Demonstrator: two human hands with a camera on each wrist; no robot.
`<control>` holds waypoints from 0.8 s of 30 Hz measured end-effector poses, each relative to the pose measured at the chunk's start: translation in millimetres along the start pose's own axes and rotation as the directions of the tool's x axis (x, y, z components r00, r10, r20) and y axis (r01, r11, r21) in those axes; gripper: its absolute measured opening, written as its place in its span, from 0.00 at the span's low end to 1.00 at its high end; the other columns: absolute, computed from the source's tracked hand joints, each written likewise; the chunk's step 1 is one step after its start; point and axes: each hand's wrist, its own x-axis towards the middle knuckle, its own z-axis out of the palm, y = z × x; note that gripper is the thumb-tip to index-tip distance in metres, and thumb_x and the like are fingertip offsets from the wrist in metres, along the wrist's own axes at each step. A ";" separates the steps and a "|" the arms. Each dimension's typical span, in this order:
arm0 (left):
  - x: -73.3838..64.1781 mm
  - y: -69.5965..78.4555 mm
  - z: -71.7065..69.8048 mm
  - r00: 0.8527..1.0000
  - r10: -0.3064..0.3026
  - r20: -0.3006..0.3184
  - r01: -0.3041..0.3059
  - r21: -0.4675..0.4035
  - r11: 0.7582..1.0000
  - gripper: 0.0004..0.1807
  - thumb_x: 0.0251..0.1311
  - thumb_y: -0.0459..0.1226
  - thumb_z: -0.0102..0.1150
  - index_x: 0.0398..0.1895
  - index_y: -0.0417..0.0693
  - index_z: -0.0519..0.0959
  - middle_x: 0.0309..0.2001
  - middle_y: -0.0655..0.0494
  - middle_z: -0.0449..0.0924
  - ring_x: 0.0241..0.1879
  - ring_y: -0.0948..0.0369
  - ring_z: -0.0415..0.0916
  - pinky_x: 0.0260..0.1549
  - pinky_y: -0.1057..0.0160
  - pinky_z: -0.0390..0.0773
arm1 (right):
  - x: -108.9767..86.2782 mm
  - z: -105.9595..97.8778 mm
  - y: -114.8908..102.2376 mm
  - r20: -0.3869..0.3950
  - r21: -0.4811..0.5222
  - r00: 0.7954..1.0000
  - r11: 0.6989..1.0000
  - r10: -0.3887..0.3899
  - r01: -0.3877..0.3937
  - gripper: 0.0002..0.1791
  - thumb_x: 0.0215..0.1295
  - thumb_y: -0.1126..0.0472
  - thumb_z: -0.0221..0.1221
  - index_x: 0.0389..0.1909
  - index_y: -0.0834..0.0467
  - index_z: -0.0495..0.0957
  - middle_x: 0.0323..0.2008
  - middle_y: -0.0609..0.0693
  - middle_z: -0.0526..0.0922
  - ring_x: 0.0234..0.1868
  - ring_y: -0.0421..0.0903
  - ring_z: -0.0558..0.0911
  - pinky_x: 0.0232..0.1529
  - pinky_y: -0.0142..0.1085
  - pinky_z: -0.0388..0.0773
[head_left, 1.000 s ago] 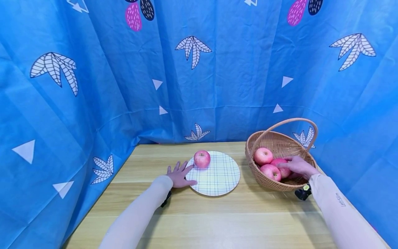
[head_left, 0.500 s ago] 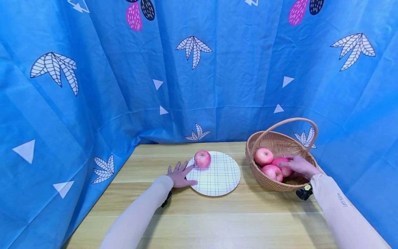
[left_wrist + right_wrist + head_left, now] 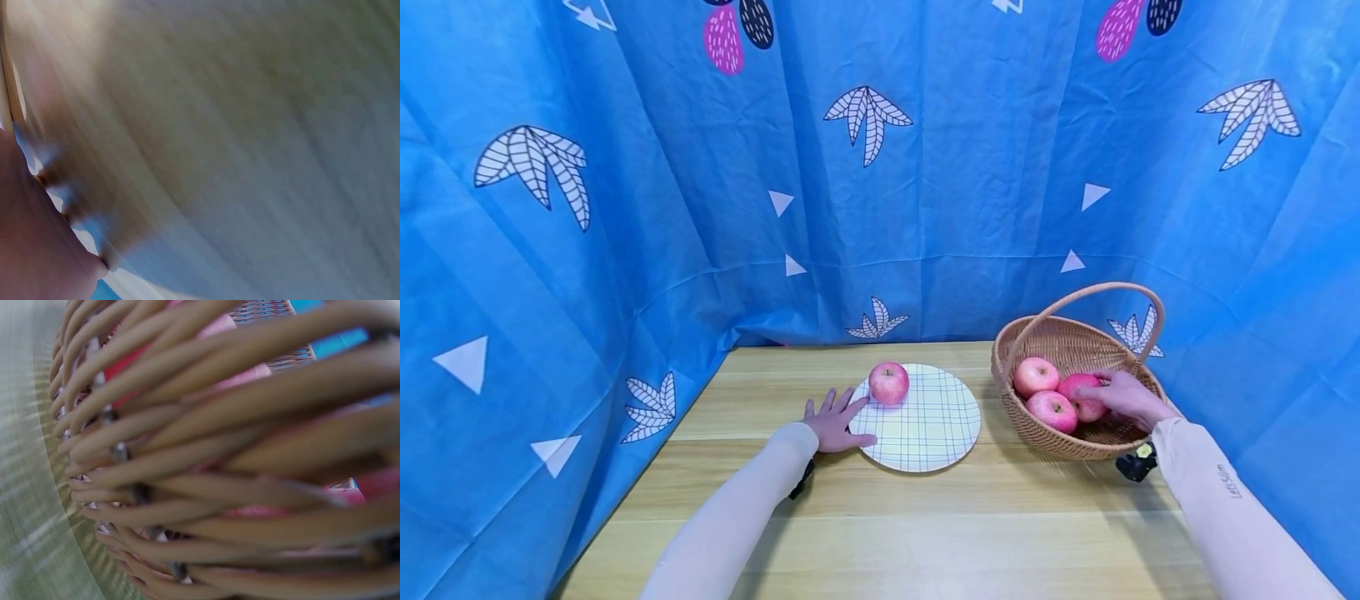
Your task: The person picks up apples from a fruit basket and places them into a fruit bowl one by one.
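The sleeves (image 3: 737,508) are long and pale, the right with dark lettering (image 3: 1228,482); the wrist cameras (image 3: 1133,468) are black.

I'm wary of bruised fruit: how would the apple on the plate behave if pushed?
The apple is round, so it would probably roll. Its skin looks smooth, so it may slip if held loosely. It sits near the far edge of the plate, so pushing it forward could send it onto the table.

red apple (image 3: 1077,382) | in wicker basket (image 3: 1051,442), beside two apples (image 3: 1052,412) | white checked plate (image 3: 936,427) | flat, bearing another apple (image 3: 888,384)
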 end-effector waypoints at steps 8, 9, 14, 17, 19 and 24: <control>-0.5 0.6 0.3 1.000 0.000 -0.010 0.000 0.011 1.000 0.58 0.47 0.84 0.40 0.81 0.75 0.45 0.83 0.58 0.33 0.81 0.43 0.27 0.71 0.28 0.31 | 0.8 -3.7 -0.6 -0.033 -0.057 0.999 0.998 -0.027 0.025 0.40 0.69 0.45 0.62 0.65 0.74 0.66 0.53 0.66 0.81 0.49 0.51 0.80 0.46 0.34 0.76; -1.2 1.2 -0.4 1.000 0.003 -0.011 -0.003 0.007 1.000 0.58 0.47 0.84 0.40 0.81 0.74 0.46 0.83 0.57 0.34 0.81 0.43 0.28 0.70 0.27 0.31 | 0.3 -4.2 -2.2 -0.040 -0.066 0.999 0.997 -0.030 0.028 0.42 0.69 0.44 0.62 0.66 0.75 0.65 0.53 0.67 0.80 0.50 0.52 0.80 0.47 0.34 0.76; 0.7 -0.7 1.3 1.000 -0.003 -0.002 0.003 0.013 1.000 0.59 0.44 0.85 0.37 0.81 0.76 0.44 0.83 0.58 0.33 0.81 0.43 0.27 0.70 0.27 0.31 | -0.8 -6.1 -9.6 -0.057 -0.083 0.998 0.996 -0.035 0.030 0.43 0.68 0.46 0.63 0.67 0.77 0.63 0.53 0.69 0.81 0.51 0.56 0.80 0.46 0.35 0.77; 4.4 -4.0 5.4 1.000 -0.005 -0.006 0.005 0.015 1.000 0.60 0.42 0.87 0.35 0.80 0.78 0.43 0.83 0.60 0.31 0.81 0.44 0.25 0.70 0.27 0.31 | -2.2 -6.7 -13.6 -0.069 -0.094 0.997 0.995 -0.026 0.019 0.45 0.68 0.45 0.63 0.69 0.77 0.60 0.54 0.71 0.79 0.54 0.59 0.79 0.49 0.38 0.77; 5.7 -4.9 6.8 1.000 -0.001 -0.017 0.001 0.005 1.000 0.60 0.41 0.87 0.36 0.81 0.78 0.44 0.83 0.60 0.32 0.81 0.44 0.26 0.70 0.27 0.30 | -3.5 -7.1 -16.6 -0.076 -0.097 0.997 0.995 -0.013 0.006 0.47 0.67 0.44 0.63 0.70 0.76 0.59 0.56 0.72 0.78 0.56 0.60 0.78 0.52 0.41 0.76; 5.5 -4.3 5.9 1.000 0.002 -0.022 -0.002 -0.008 1.000 0.61 0.41 0.87 0.37 0.81 0.77 0.46 0.83 0.59 0.33 0.81 0.43 0.27 0.70 0.27 0.30 | -4.9 -8.7 -20.5 -0.076 -0.071 0.997 0.997 0.018 -0.024 0.49 0.67 0.43 0.63 0.72 0.75 0.56 0.60 0.73 0.75 0.58 0.60 0.76 0.52 0.40 0.76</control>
